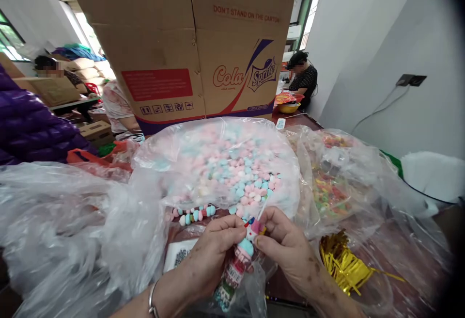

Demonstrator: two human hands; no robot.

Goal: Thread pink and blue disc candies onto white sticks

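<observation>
Reddish-brown surface shows below your hands, much of it covered by plastic and sweets. Your left hand has its thumb and fingers closed in a pinch on the left side of the top of a wrapped candy stick, which leans with its lower end toward you, between your wrists. Your right hand pinches from the other side, thumb and forefinger drawn together at the pink top piece, a thin white stick rising by its fingertips. A metal bracelet circles your left wrist. Just beyond your fingers lie threaded candies, and behind them spreads a large clear bag of pink, blue and white sweets. Near your left forearm is a white sheet with a printed code; farther left, crumpled clear plastic heaps up. Beside your right wrist sit gold ties, with a bag of colourful candy beyond them. Farther out, a tall Cola and Sprite carton stands behind the sweets, and a person in dark clothes bends over a yellow bowl.
</observation>
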